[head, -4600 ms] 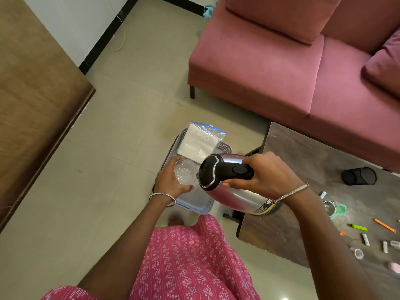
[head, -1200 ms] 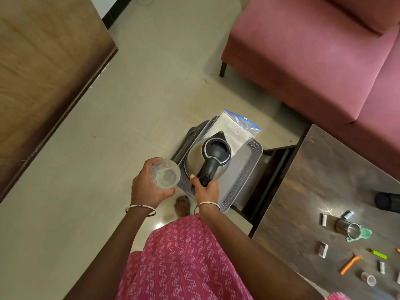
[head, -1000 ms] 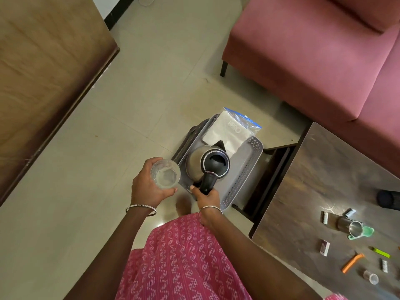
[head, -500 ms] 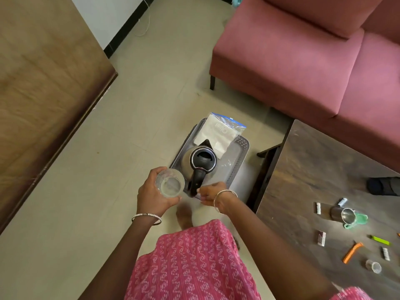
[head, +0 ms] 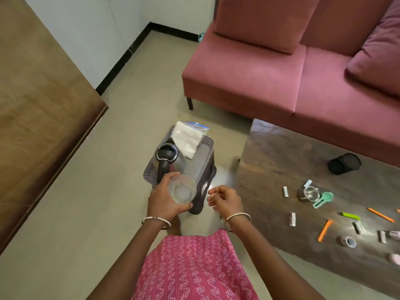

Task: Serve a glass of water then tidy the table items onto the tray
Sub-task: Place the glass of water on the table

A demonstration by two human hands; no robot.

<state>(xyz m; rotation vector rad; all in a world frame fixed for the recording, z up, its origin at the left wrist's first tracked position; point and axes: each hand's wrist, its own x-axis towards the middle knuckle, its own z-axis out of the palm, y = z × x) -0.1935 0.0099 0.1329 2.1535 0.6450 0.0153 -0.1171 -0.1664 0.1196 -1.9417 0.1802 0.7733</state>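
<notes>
The right hand (head: 224, 199) is now letting go of the kettle (head: 171, 159), standing on the tray (head: 206, 156), its fingers loosely curled and empty, while the left hand (head: 165, 201) is holding the filled glass (head: 182, 190), so serving is coming next.

- Left hand (head: 165, 202): bare; one thin silver bangle (head: 156, 220) is worn at the wrist.
- Right hand (head: 225, 202): bare; a silver bangle is worn.
- Garment (head: 192, 267): pink, white woven pattern.
</notes>
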